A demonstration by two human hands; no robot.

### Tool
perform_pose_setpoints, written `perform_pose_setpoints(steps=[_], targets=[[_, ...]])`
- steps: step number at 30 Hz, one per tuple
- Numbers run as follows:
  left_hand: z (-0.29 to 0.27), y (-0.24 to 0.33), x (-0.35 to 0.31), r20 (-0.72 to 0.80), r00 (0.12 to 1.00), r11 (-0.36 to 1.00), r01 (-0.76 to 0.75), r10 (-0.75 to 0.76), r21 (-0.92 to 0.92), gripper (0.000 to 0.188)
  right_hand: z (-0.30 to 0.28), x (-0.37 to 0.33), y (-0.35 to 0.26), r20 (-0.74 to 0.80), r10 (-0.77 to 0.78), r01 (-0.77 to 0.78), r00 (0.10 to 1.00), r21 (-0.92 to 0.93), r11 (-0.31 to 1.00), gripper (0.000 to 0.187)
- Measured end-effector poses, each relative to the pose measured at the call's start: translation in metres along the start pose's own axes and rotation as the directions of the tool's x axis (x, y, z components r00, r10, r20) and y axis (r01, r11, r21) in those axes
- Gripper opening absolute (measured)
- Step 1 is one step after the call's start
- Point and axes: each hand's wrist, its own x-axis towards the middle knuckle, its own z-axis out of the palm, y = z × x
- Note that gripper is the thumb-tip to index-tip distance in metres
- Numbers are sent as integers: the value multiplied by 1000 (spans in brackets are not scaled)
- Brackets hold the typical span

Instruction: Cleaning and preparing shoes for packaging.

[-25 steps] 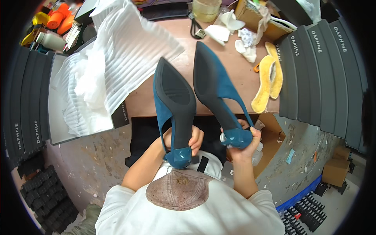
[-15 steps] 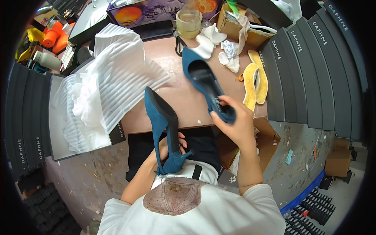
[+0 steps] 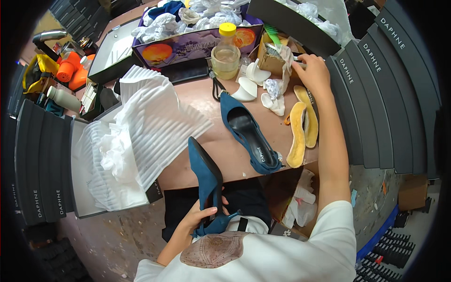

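Note:
My left hand (image 3: 203, 217) is closed round the heel end of a blue pointed-toe high-heeled shoe (image 3: 205, 175), held over my lap with its dark sole showing and its toe pointing away. The matching blue shoe (image 3: 233, 115) lies on the table with its black insole up, touched by neither hand. My right hand (image 3: 314, 71) is at a small open cardboard box (image 3: 271, 63) at the far right. Its fingers are pinched at the box's edge, beside a crumpled cloth (image 3: 286, 66); what they grip is mostly hidden.
Two yellow fuzzy pads (image 3: 297, 136) lie beside my right forearm. A jar with a yellow lid (image 3: 226, 54) stands near a purple box (image 3: 188, 52) of crumpled paper. At left, an open shoebox (image 3: 110, 211) holds white wrapping (image 3: 155, 117). Stacked dark shoeboxes (image 3: 361, 103) flank both sides.
My right hand has let go of the second shoe, leaving it on the table, and has moved away to the cardboard box. My left hand still holds its shoe. The view has shifted.

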Motion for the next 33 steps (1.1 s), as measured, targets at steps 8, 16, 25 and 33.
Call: perform_pose_setpoints(steps=[8, 16, 25, 33], targets=[[0, 7, -2, -31, 1000, 994, 0, 3, 105, 79, 47, 6, -8, -100, 136, -119, 986, 159, 980, 21], [-2, 22, 0, -36, 999, 993, 13, -9, 121, 40, 19, -31, -3, -180, 261, -212, 948, 251, 944, 13], [-1, 27, 2, -53, 999, 964, 6, 8, 264, 46, 33, -23, -9, 230, 249, -238, 941, -76, 968, 22], [18, 40, 1, -21, 997, 988, -71, 75, 138, 51, 34, 56, 10, 243, -125, 217, 962, -396, 893, 20]])
